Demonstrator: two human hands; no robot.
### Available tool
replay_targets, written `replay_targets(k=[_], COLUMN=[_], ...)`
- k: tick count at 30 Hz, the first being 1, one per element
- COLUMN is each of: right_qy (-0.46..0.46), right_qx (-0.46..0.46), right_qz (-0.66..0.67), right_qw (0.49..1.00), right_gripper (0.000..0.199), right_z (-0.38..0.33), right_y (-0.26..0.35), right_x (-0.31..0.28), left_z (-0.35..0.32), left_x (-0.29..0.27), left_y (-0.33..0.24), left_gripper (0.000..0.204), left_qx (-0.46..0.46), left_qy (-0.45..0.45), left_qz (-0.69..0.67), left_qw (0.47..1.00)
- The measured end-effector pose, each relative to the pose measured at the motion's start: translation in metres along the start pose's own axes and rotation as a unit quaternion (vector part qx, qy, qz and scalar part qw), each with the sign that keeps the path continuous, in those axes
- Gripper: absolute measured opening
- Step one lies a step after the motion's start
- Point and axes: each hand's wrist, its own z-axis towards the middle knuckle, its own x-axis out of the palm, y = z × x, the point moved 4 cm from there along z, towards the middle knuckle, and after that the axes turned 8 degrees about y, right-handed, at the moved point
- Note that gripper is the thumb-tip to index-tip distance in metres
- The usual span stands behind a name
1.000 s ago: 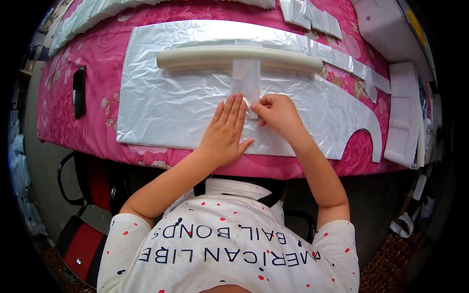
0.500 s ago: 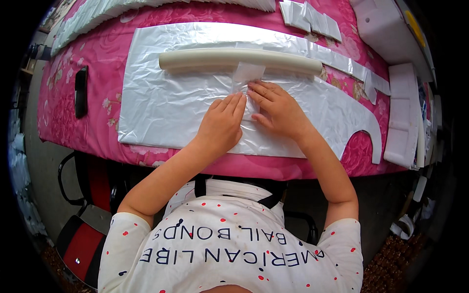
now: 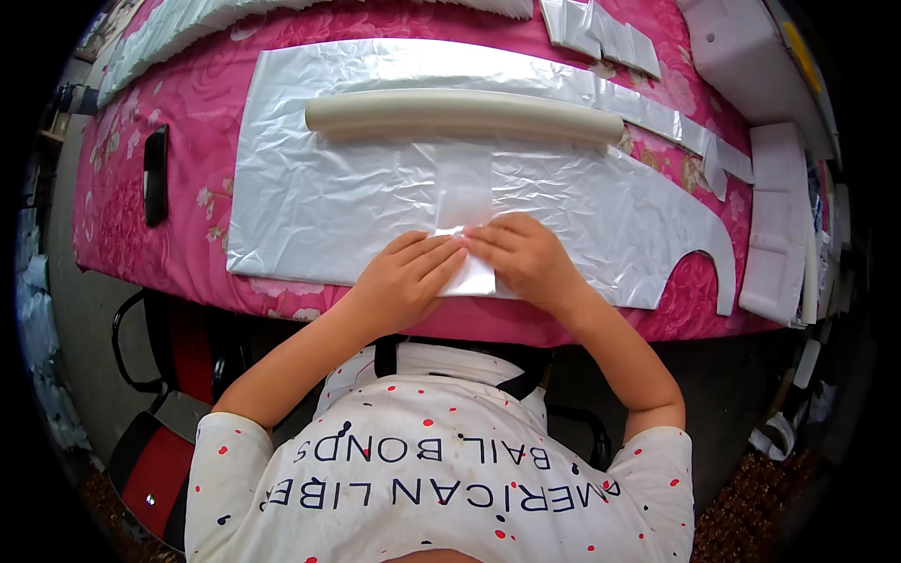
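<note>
A narrow white plastic bag [image 3: 465,183], flattened into a strip, runs from below the tube toward the table's near edge. My left hand [image 3: 404,280] and my right hand [image 3: 526,263] meet on its lower part, fingertips closed on it from either side. Its bottom end shows below my fingers, while the spot under the fingertips is hidden. Beneath lies a wide stack of shiny white plastic bags [image 3: 310,202] with a curved cut-out at the right. Across this stack rests a long cream-coloured tube [image 3: 460,116], beyond my hands.
Pink flowered cloth [image 3: 113,225] covers the table. A black phone-like object [image 3: 156,175] lies at the left. Folded white packets form a long row [image 3: 206,33] at the far left and a small pile [image 3: 601,38] at the far right. White foam blocks [image 3: 774,225] stand along the right edge.
Both hands have moved toward me, from near the tube to the lower part of the strip. The strip's raised far end now lies flat.
</note>
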Motion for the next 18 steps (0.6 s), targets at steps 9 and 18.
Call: replay_targets(k=[9,18], right_qy=[-0.029,0.014], right_qx=[0.082,0.377], right_qz=[0.073,0.206], right_qw=[0.994,0.903], right_gripper=[0.029,0.022], right_z=[-0.009,0.011], right_y=[0.005,-0.023], right_x=[-0.002,-0.004], left_z=[-0.008,0.013], left_x=[-0.002,0.001], left_y=[0.01,0.04], left_gripper=[0.051,0.065], left_qx=[-0.048,-0.322], left_qy=[-0.004,-0.04], left_qz=[-0.053,-0.233], left_qw=[0.997,0.917])
